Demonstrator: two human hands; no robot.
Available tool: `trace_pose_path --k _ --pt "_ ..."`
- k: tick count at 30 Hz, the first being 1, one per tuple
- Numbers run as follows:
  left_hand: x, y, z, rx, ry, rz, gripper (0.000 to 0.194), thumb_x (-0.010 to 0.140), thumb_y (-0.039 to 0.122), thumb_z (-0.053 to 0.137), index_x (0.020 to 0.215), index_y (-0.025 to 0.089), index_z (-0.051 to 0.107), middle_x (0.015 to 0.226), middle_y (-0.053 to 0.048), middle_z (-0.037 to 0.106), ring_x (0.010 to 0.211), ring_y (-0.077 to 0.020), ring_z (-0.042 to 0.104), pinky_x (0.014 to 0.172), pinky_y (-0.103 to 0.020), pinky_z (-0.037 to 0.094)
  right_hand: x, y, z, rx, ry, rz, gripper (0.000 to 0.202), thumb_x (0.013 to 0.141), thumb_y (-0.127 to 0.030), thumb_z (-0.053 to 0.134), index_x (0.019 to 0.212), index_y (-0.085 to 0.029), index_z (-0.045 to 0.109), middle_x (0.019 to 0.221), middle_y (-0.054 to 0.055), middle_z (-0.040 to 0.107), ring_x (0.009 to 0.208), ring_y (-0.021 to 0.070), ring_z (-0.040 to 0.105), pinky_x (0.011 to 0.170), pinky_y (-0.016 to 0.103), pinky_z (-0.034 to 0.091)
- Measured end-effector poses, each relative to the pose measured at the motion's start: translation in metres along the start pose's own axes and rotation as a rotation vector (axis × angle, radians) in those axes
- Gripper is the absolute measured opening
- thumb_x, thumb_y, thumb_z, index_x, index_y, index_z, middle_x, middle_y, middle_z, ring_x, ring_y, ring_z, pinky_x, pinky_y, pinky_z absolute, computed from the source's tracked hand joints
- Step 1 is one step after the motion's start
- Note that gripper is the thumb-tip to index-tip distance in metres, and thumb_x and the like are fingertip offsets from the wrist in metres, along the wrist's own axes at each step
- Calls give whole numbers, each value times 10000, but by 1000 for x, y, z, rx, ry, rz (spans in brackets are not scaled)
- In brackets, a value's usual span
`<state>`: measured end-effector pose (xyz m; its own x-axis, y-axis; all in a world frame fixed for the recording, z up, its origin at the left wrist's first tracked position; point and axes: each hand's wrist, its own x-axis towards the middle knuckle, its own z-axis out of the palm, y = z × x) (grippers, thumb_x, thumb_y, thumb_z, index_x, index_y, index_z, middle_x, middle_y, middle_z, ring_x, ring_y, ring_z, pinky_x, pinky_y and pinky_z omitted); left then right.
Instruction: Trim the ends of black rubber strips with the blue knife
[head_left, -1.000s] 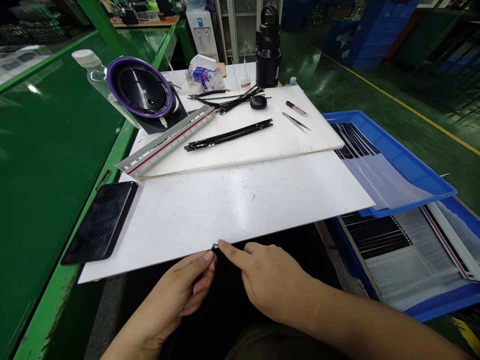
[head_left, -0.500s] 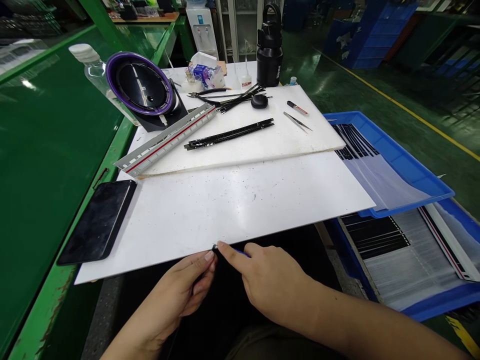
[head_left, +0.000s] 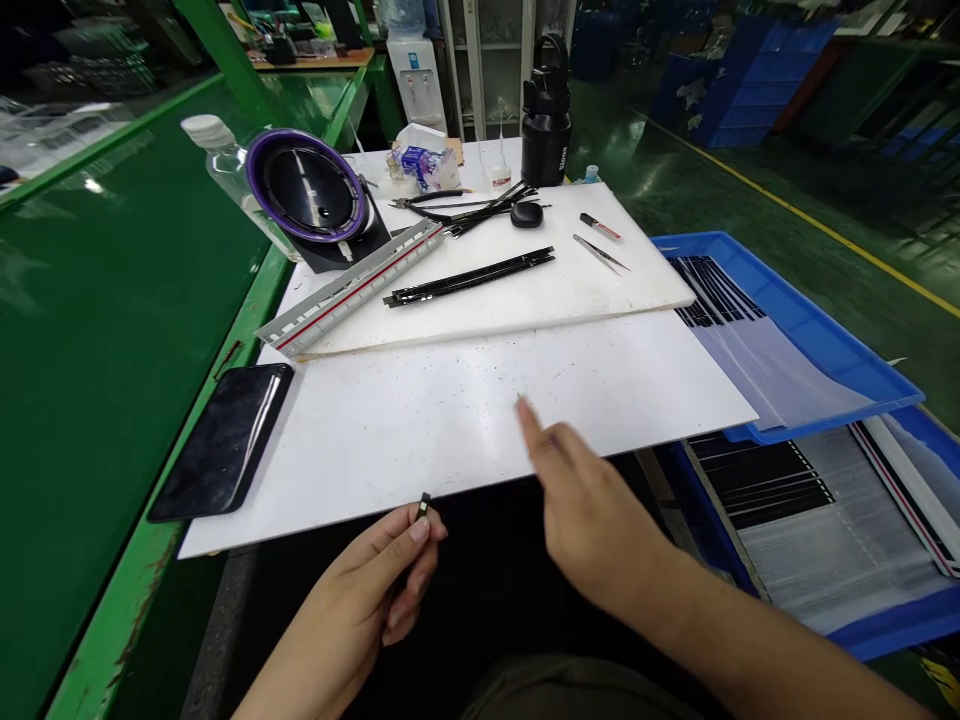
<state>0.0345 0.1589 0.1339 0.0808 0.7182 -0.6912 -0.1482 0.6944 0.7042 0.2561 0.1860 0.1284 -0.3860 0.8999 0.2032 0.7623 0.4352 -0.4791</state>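
One small black piece (head_left: 424, 505) with a pale face stood up from the left hand (head_left: 375, 575), just beside the near edge of the white board (head_left: 450, 420). That hand was closed, thumb pressing the piece against the curled fingers. The right hand (head_left: 592, 505) was apart from it, blurred over the board's near edge, index finger extended and the others curled. A bluish patch showed by its fingers; whether it gripped anything could not be told.

At the board's left side lay one phone (head_left: 225, 440). Farther back, one foam slab (head_left: 525, 308) bore one bundle (head_left: 472, 277) of black strips, one tweezers (head_left: 600, 253), one marker (head_left: 601, 228), one black case (head_left: 526, 214) and a crossed pile (head_left: 491, 212) of strips too tangled to count. One pair of pliers (head_left: 427, 200) lay near that pile. One grey rail (head_left: 356, 290) slanted across the slab's left end, beside one purple-rimmed disc (head_left: 306, 187). Behind stood one black flask (head_left: 546, 140). At right, two blue trays (head_left: 817, 320) sat one above the other, both holding black strips.
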Motion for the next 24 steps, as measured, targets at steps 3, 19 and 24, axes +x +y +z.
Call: trace_pose_path --k 3,19,24 --pt "-4 1 3 -23 -4 39 368 828 552 669 912 196 711 602 42 485 461 -56 319 402 -169 246 14 23 -5 7 221 -58 800 855 60 299 1606 -84 65 1073 161 520 875 251 545 727 375 523" --pt "-4 3 20 34 -124 94 387 855 545 626 937 194 768 596 40 453 485 -77 346 442 -197 280 39 22 -8 220 321 -145 336 941 -78 465 1178 -58 702 1015 148 686 982 239 609 895 407 527" --pt "-15 2 20 907 244 764 312 945 394 541 1143 255 738 890 -55 736 809 -216 683 710 -309 540 11 -21 -1 1237 -104 314 236 970 -292 590 1112 -185 745 935 65 742 829 186 690 679 293 579"
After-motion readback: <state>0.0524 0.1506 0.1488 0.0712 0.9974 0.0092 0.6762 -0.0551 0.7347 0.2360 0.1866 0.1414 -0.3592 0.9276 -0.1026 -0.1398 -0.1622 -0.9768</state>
